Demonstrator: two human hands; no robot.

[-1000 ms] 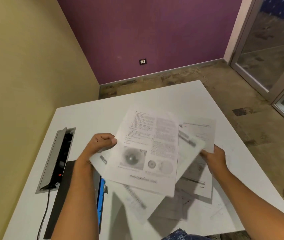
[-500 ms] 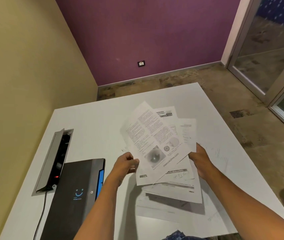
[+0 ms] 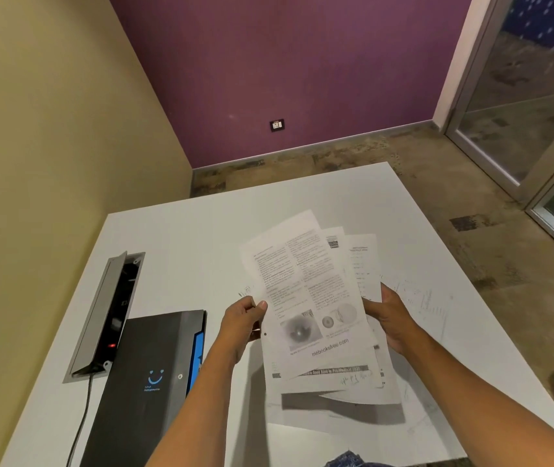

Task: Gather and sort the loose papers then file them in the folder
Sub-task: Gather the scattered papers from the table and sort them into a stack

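Left hand and right hand are gripping fanned papers above the counter; misaligned sheets are likely slipping free.

Body text on the top sheet of the papers is too blurry to read, and the sheets behind it only peek out at their edges. The right hand has its fingers tucked behind the stack. The folder runs off the near edge. Faint sheets on the counter at right are too washed out to make out.
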